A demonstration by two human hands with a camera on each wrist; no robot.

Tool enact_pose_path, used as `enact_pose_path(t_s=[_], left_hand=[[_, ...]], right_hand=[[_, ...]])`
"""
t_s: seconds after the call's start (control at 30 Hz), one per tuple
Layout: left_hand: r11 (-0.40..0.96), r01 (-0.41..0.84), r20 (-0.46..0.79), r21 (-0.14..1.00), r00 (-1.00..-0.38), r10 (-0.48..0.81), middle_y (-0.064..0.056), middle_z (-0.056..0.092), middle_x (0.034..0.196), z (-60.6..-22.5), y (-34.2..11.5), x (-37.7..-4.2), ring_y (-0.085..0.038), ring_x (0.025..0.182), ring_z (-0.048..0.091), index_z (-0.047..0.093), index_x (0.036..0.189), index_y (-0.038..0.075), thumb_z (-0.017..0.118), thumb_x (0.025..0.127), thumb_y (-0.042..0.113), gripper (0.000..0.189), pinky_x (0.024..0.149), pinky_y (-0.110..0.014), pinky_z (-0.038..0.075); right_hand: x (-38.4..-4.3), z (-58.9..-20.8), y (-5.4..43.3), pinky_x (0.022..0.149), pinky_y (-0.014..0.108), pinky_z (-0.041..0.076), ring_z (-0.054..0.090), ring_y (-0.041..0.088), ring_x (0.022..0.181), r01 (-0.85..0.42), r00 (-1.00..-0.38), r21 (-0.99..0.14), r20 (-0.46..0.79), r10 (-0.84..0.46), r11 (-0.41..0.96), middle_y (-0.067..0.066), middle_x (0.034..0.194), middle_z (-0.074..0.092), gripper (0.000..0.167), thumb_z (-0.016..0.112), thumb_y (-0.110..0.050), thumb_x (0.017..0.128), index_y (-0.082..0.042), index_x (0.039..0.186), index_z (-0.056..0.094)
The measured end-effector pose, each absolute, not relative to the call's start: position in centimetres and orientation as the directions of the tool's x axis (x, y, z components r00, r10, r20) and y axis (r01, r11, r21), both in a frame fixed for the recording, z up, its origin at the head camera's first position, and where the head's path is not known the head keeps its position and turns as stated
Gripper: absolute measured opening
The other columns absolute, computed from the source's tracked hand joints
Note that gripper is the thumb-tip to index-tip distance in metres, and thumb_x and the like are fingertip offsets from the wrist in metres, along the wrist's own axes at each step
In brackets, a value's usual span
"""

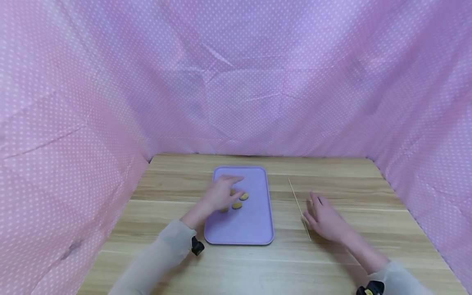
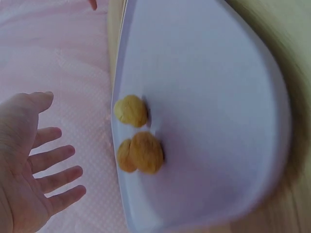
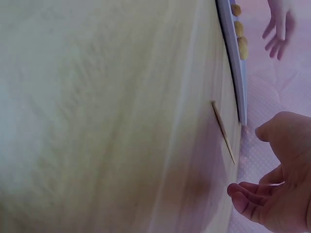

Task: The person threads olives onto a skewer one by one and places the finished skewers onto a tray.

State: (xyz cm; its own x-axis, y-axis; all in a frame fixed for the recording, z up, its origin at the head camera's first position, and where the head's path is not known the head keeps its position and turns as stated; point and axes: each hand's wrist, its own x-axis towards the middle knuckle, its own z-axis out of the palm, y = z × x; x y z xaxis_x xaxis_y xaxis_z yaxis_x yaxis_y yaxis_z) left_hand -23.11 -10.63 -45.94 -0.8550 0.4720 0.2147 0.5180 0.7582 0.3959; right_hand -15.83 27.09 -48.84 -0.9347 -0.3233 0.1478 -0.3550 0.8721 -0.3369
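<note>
My left hand (image 1: 218, 196) hovers over a purple tray (image 1: 254, 225), fingers spread and nothing held. Several small rounded yellow-brown lumps (image 1: 237, 205) lie on that tray, some partly hidden under the hand. From the left wrist, a paler lump (image 2: 131, 110) sits beside a browner lump (image 2: 148, 152), which overlaps another. My right hand (image 1: 329, 220) is just right of a thin wooden skewer (image 1: 296, 200), its fingers loosely bent and holding nothing. In the right wrist view the skewer (image 3: 223, 132) lies on the table between this hand and the tray.
The wood-grain table (image 1: 177, 184) bears the tray near its middle. A pink polka-dot cloth (image 1: 243, 98) hangs behind the table and along both sides. Each wrist wears a small black camera (image 1: 197, 246).
</note>
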Motion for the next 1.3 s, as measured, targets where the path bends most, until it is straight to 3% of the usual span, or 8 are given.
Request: enact_pose_path(t_s=[0.27, 0.4, 0.5, 0.6, 0.73, 1.03, 1.3], left_hand=[[0.763, 0.498, 0.143, 0.412, -0.862, 0.486, -0.015, 0.071, 0.141, -47.0, -8.5, -24.1, -0.036, 0.137, 0.062, 0.066, 0.143, 0.004, 0.07, 0.103, 0.036, 0.051, 0.121, -0.047, 0.05], [0.76, 0.485, 0.124, 0.433, -0.867, 0.482, -0.017, 0.073, 0.136, -47.4, -8.1, -24.3, -0.037, 0.133, 0.065, 0.07, 0.136, 0.0, 0.072, 0.101, 0.03, 0.045, 0.117, -0.048, 0.053], [0.766, 0.483, 0.115, 0.424, -0.868, 0.483, -0.017, 0.077, 0.126, -47.7, -7.9, -24.4, -0.035, 0.123, 0.07, 0.075, 0.126, -0.001, 0.075, 0.099, 0.026, 0.038, 0.11, -0.047, 0.058], [0.777, 0.476, 0.106, 0.413, -0.872, 0.478, -0.014, 0.08, 0.116, -48.1, -7.9, -24.5, -0.033, 0.114, 0.071, 0.08, 0.116, 0.001, 0.077, 0.098, 0.023, 0.029, 0.105, -0.045, 0.06], [0.778, 0.47, 0.106, 0.417, -0.875, 0.472, -0.009, 0.082, 0.107, -48.6, -7.9, -24.5, -0.029, 0.108, 0.069, 0.083, 0.108, 0.004, 0.079, 0.097, 0.02, 0.02, 0.1, -0.044, 0.06], [0.78, 0.503, 0.134, 0.373, -0.861, 0.491, -0.004, 0.084, 0.104, -49.2, -8.0, -24.9, -0.023, 0.096, 0.064, 0.085, 0.109, 0.008, 0.081, 0.096, 0.02, 0.018, 0.089, -0.037, 0.057], [0.765, 0.533, 0.178, 0.361, -0.845, 0.504, -0.006, 0.084, 0.101, -48.8, -7.9, -25.1, -0.026, 0.095, 0.066, 0.085, 0.105, 0.007, 0.084, 0.093, 0.02, 0.018, 0.089, -0.041, 0.057]], right_hand=[[-15.5, -49.8, 26.6, 0.093, 0.059, 0.063, 0.07, 0.049, 0.105, -0.356, -0.935, -0.31, 0.134, -0.33, 0.882, 0.037, 0.122, 0.062, 0.064, 0.076, -0.017, 0.095, 0.019, 0.14, 0.047], [-15.5, -50.0, 26.4, 0.075, 0.046, 0.064, 0.069, 0.031, 0.085, -0.356, -0.934, -0.311, 0.115, -0.337, 0.881, 0.02, 0.1, 0.064, 0.037, 0.076, -0.012, 0.091, 0.01, 0.114, 0.059], [-15.3, -49.9, 26.3, 0.062, 0.032, 0.054, 0.058, 0.017, 0.073, -0.336, -0.941, -0.328, 0.074, -0.33, 0.883, 0.006, 0.084, 0.058, 0.019, 0.075, -0.012, 0.091, -0.003, 0.095, 0.059], [-15.1, -49.8, 26.1, 0.055, 0.026, 0.044, 0.049, 0.011, 0.065, -0.294, -0.951, -0.35, 0.017, -0.308, 0.889, -0.001, 0.075, 0.053, 0.019, 0.073, -0.013, 0.092, -0.01, 0.085, 0.056], [-14.7, -49.7, 25.8, 0.054, 0.025, 0.043, 0.049, 0.009, 0.061, -0.269, -0.955, -0.364, -0.017, -0.295, 0.892, -0.004, 0.071, 0.055, 0.02, 0.071, -0.018, 0.096, -0.013, 0.082, 0.057], [-14.8, -49.5, 26.0, 0.052, 0.024, 0.037, 0.045, 0.009, 0.058, -0.275, -0.952, -0.363, -0.027, -0.305, 0.89, -0.005, 0.065, 0.05, 0.024, 0.071, -0.008, 0.088, -0.014, 0.074, 0.053], [-15.5, -48.8, 26.8, 0.055, 0.029, 0.044, 0.048, 0.012, 0.059, -0.25, -0.947, -0.324, -0.113, -0.299, 0.912, -0.005, 0.063, 0.054, 0.022, 0.07, -0.008, 0.085, -0.015, 0.068, 0.056]])
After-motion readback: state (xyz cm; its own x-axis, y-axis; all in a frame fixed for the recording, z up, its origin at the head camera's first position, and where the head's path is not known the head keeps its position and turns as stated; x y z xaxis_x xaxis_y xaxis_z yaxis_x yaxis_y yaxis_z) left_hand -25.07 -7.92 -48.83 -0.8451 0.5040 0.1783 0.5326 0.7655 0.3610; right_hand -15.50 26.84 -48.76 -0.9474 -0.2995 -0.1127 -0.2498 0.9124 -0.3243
